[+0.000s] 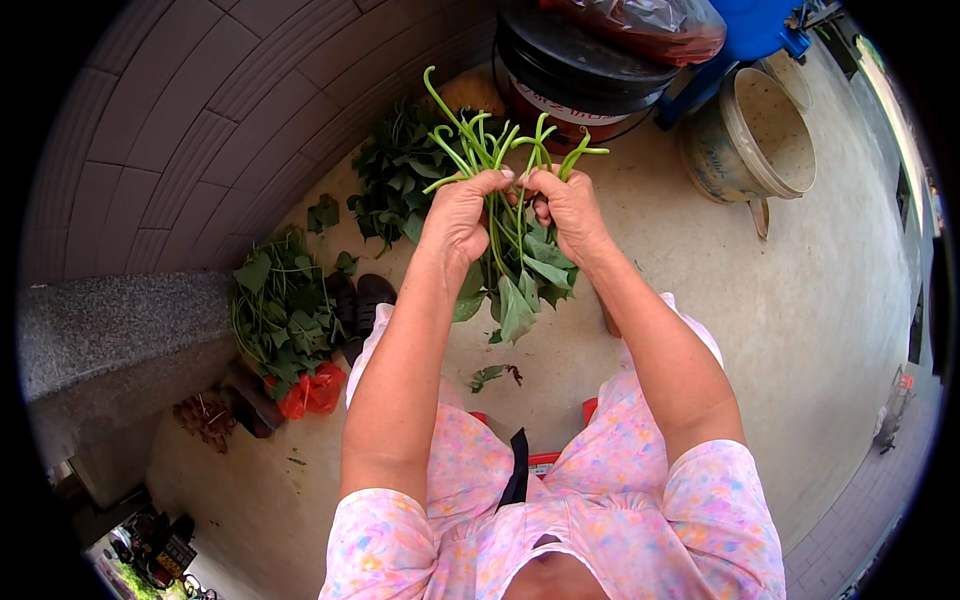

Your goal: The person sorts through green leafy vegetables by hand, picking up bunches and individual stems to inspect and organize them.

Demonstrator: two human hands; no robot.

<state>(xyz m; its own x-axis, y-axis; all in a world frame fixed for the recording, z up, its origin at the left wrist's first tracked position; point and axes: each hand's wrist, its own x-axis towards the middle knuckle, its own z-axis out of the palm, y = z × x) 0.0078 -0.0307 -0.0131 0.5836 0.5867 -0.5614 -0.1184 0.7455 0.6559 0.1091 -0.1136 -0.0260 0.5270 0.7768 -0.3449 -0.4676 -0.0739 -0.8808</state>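
Observation:
Both my hands hold a bunch of leafy green stems (496, 232) in front of me, stem ends upward and broad leaves hanging down. My left hand (463, 211) is closed on the stems at the left, its thumb and fingers near the tops. Close beside it, my right hand (568, 210) grips more stems at the right, a few ends sticking out above its fingers. Some fingers are hidden behind the stems. On the floor, a pile of leafy greens (401, 176) lies beyond my left hand, and another heap of greens (289, 307) lies farther left.
A lidded black bucket (585, 82) with a plastic bag (645, 30) on top stands ahead, near a blue plastic stool (750, 30). An open, dirty pale bucket (750, 139) is at the right. Dark shoes (371, 300) and a red plastic bag (313, 391) are at the left, beside the tiled wall (180, 127).

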